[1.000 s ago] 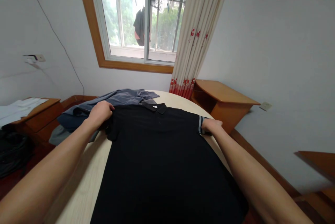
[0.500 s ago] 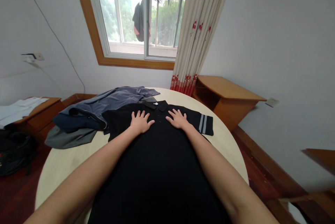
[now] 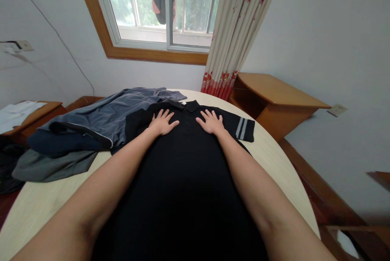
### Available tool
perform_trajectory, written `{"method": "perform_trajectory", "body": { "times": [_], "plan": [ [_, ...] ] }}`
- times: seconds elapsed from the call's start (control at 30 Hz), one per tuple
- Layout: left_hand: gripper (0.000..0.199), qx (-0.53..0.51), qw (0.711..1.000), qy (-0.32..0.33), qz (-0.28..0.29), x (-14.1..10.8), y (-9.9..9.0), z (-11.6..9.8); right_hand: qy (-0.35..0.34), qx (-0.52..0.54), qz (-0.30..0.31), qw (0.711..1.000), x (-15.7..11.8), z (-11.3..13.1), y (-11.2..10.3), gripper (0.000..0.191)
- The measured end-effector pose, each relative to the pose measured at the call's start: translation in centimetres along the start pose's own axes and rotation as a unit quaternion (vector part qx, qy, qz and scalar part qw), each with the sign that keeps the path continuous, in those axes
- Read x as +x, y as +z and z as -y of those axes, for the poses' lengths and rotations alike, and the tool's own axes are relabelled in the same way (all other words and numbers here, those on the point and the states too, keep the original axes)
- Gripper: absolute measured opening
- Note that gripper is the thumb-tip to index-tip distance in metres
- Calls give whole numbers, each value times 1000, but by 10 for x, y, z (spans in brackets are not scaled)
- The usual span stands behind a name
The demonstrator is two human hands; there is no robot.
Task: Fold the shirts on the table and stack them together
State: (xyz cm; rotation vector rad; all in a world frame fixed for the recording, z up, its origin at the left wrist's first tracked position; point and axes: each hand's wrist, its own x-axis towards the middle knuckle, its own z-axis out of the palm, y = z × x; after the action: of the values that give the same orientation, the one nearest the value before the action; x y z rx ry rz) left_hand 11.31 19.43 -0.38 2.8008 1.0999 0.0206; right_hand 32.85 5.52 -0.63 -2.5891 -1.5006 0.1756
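Observation:
A black polo shirt point(image 3: 189, 163) lies spread face up on the round table point(image 3: 277, 167), its collar point(image 3: 191, 106) at the far side. Flat on the chest left of the buttons rests my left hand point(image 3: 163, 123), fingers spread. My right hand point(image 3: 211, 122) presses on the chest right of the buttons, also open with fingers apart. The right-hand sleeve with two grey stripes point(image 3: 242, 128) stretches out over the table. The other sleeve lies against the pile of clothes, and its end is hard to make out. My forearms cover parts of the shirt's sides.
Grey and navy clothes point(image 3: 103, 114) are heaped on the table's left side, overhanging its edge. A wooden desk point(image 3: 283, 94) stands behind at right, beside the curtain point(image 3: 228, 41) and window. White papers or cloth point(image 3: 21, 114) lie on a low cabinet at left.
The view has tilted down and come closer, so the table looks larger. Both hands stay spread on the shirt's chest, with little visible shift on the cloth.

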Motion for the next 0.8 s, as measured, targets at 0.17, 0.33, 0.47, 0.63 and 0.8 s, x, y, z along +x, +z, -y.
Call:
{"method": "perform_trajectory", "body": {
  "times": [0.17, 0.33, 0.47, 0.63, 0.8],
  "plan": [
    [82, 3, 1000, 10, -8, 20, 1, 8, -6, 0, -10, 1000, 24, -6, 2, 77],
    [77, 15, 1000, 16, -5, 21, -5, 7, -6, 0, -7, 1000, 26, -5, -2, 76],
    [65, 59, 998, 20, -28, 1, -9, -22, -22, -9, -8, 1000, 7, 28, -4, 68],
    [66, 21, 998, 45, -32, -42, 3, -42, -108, 14, -5, 994, -28, 55, 7, 68],
    [74, 11, 999, 22, -27, -63, 4, -3, -12, -5, -17, 1000, -45, -6, 3, 72]
  ]
}}
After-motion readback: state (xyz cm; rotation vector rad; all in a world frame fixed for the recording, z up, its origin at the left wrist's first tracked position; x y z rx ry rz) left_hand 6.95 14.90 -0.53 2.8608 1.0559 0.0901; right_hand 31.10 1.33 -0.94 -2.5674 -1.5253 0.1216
